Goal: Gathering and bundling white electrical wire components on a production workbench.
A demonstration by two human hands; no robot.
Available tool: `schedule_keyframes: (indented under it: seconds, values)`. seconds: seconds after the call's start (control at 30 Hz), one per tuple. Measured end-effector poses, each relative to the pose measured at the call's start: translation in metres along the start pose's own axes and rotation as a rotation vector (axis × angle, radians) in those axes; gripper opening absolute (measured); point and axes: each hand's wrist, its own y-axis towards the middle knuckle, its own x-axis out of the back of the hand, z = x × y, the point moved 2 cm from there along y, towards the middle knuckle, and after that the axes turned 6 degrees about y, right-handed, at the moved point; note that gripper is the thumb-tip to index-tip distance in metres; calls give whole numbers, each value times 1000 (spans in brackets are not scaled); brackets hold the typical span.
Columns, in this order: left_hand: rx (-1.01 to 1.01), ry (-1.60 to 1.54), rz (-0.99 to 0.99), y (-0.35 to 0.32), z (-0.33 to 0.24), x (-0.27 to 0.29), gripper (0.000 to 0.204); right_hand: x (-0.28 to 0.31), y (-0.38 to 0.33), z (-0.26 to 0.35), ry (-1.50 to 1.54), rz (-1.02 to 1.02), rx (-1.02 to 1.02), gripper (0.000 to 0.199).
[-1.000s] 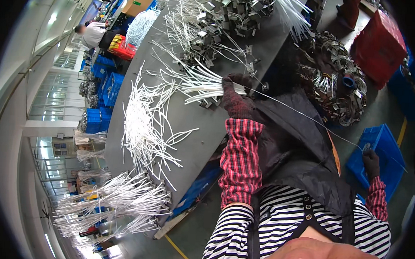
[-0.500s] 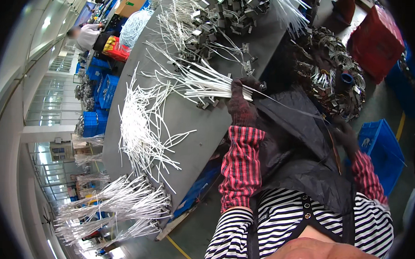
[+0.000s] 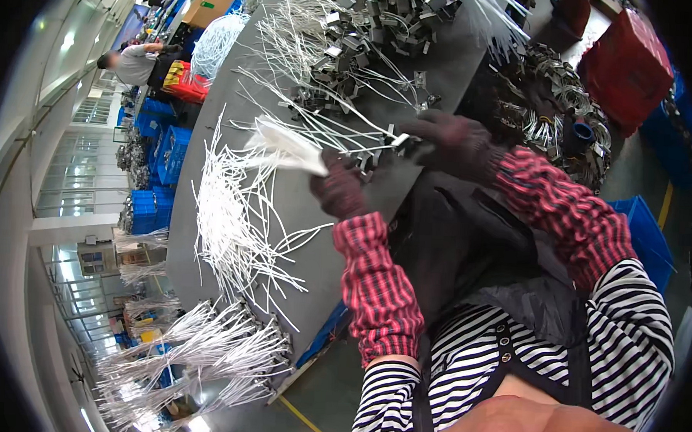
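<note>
My left hand [image 3: 339,186], in a dark glove, is closed round a bundle of thin white wires [image 3: 287,148], which motion blurs. The bundle hangs over the grey tabletop [image 3: 313,257]. My right hand [image 3: 453,146], also gloved, reaches in over the table edge, its fingertips beside a small metal block [image 3: 399,140] on a white wire. Its fingers are smeared, so I cannot tell whether they grip it. Just beyond, more white wires [image 3: 327,126] lie loose. A spread pile of white wires [image 3: 234,219] lies to the left of my left hand.
A heap of dark metal blocks [image 3: 377,36] with wires covers the table's far part. Bundled wires [image 3: 201,345] overhang the near left end. On the right are a heap of metal parts [image 3: 551,109], a red sack [image 3: 626,70] and a blue crate [image 3: 646,237]. Another person [image 3: 134,64] stands far left.
My left hand has moved left with the white wire bundle. My right hand has come from beside my lap on the right up to the table edge, away from the long thin strand there.
</note>
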Motion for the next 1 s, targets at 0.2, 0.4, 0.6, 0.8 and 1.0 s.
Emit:
schedule_keyframes:
  seconds: [0.2,0.4,0.6,0.8,1.0]
  values:
    - [272,-705,203,-12,25,-2,25,-8,-38,-50,-309,422,-68,48]
    - [-498,388,259,-78,-3,-41,16,-31,-66,-40,248,311,-233,28]
    - [671,-671,322,-71,-2,-123,23,9,-139,13,823,74,-567,23]
    - [432,-471,380,-77,-8,-160,20,80,-256,8,729,-274,-796,22]
    - [587,-857,360,-63,4,-153,28,97,-371,-28,560,-406,-1138,26]
